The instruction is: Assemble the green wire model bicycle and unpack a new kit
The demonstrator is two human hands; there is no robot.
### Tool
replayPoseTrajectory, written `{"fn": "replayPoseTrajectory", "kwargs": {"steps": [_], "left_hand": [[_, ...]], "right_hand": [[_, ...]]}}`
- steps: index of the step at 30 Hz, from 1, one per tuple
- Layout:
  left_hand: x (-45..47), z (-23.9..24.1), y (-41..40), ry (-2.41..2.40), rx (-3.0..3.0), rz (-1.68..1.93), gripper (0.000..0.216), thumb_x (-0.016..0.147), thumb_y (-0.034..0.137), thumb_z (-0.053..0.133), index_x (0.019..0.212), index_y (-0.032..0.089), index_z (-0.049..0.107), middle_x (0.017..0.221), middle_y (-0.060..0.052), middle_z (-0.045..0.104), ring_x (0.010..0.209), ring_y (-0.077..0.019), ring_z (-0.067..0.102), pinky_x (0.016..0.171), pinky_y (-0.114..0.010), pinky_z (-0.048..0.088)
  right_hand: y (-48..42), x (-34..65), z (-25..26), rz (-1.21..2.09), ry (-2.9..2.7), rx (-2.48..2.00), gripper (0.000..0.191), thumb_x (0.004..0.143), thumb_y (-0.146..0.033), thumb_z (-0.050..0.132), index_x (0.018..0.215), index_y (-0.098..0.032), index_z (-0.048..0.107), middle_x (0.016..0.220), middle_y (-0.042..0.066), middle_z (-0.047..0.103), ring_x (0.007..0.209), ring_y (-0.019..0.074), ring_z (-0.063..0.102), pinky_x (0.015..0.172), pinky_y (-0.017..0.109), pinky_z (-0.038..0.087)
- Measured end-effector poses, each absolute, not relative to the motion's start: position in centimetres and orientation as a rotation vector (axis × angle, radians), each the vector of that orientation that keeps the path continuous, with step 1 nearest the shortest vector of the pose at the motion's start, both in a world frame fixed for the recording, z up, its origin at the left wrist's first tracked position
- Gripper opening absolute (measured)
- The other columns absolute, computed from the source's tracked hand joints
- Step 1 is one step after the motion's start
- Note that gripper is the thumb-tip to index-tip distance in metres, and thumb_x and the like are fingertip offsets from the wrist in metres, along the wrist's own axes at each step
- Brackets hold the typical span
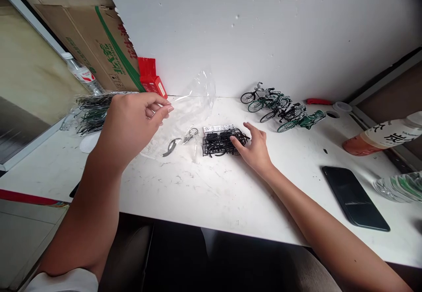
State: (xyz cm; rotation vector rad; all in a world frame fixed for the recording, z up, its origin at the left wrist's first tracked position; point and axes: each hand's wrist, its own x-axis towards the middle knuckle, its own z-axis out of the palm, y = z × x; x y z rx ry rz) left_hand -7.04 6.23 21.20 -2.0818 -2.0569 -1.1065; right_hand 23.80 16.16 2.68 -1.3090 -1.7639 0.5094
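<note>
My left hand is raised over the white table and pinches the edge of a clear plastic bag. The bag hangs open above a few small metal parts lying on the table. My right hand rests on the table with its fingers on a stack of black plastic part frames, thumb and fingers around its right end.
Three or so finished model bicycles stand at the back right. A black phone and two lying bottles are at the right. A pile of bagged black parts, a cardboard box and a red box are at the back left.
</note>
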Motion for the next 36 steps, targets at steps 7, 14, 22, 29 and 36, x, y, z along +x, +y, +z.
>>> {"fn": "replayPoseTrajectory", "kwargs": {"steps": [7, 14, 22, 29, 36], "left_hand": [[-6.3, 20.8, 6.3, -2.071, -2.169, -1.291, 0.025, 0.1, 0.047, 0.069, 0.108, 0.028, 0.084, 0.093, -0.004, 0.081, 0.082, -0.0237, 0.079, 0.083, -0.04, 0.067], [-3.8, 20.1, 7.3, -2.093, -2.391, -1.365, 0.032, 0.098, 0.053, 0.074, 0.105, 0.024, 0.084, 0.094, -0.005, 0.083, 0.081, -0.0234, 0.08, 0.081, -0.036, 0.067], [-3.6, 16.9, 11.6, -2.3, -2.531, -1.611, 0.066, 0.094, 0.075, 0.069, 0.128, 0.019, 0.079, 0.104, -0.014, 0.084, 0.101, -0.0314, 0.081, 0.091, -0.044, 0.066], [-3.7, 12.1, 9.9, -2.326, -2.771, -1.959, 0.076, 0.088, 0.076, 0.077, 0.139, 0.021, 0.075, 0.134, -0.019, 0.079, 0.133, -0.0405, 0.072, 0.11, -0.056, 0.06], [-3.0, 10.9, 8.2, -2.39, -2.671, -1.842, 0.063, 0.094, 0.053, 0.079, 0.147, 0.019, 0.071, 0.14, -0.017, 0.077, 0.136, -0.0359, 0.072, 0.116, -0.05, 0.059]], "right_hand": [[13.7, 22.6, 5.0, 0.689, -1.957, -0.935, 0.038, 0.107, -0.054, 0.063, 0.138, -0.034, 0.074, 0.135, 0.009, 0.076, 0.133, 0.0371, 0.062, 0.115, 0.061, 0.051], [11.9, 21.7, 5.0, 1.177, -1.947, -0.728, 0.071, 0.102, -0.06, 0.073, 0.164, -0.035, 0.047, 0.134, 0.009, 0.077, 0.129, 0.0321, 0.071, 0.104, 0.049, 0.058], [12.3, 20.8, 4.2, 1.367, -1.663, -0.791, 0.045, 0.098, -0.07, 0.073, 0.107, -0.026, 0.072, 0.108, 0.007, 0.08, 0.105, 0.0246, 0.077, 0.097, 0.04, 0.061], [13.2, 20.7, 3.8, 1.339, -1.464, -0.909, 0.051, 0.09, -0.077, 0.077, 0.101, -0.027, 0.073, 0.101, 0.006, 0.08, 0.098, 0.0242, 0.075, 0.084, 0.037, 0.061], [12.5, 20.6, 4.6, 1.379, -1.545, -0.883, 0.056, 0.092, -0.075, 0.076, 0.124, -0.029, 0.073, 0.117, 0.007, 0.082, 0.115, 0.0278, 0.077, 0.096, 0.042, 0.063]]}}
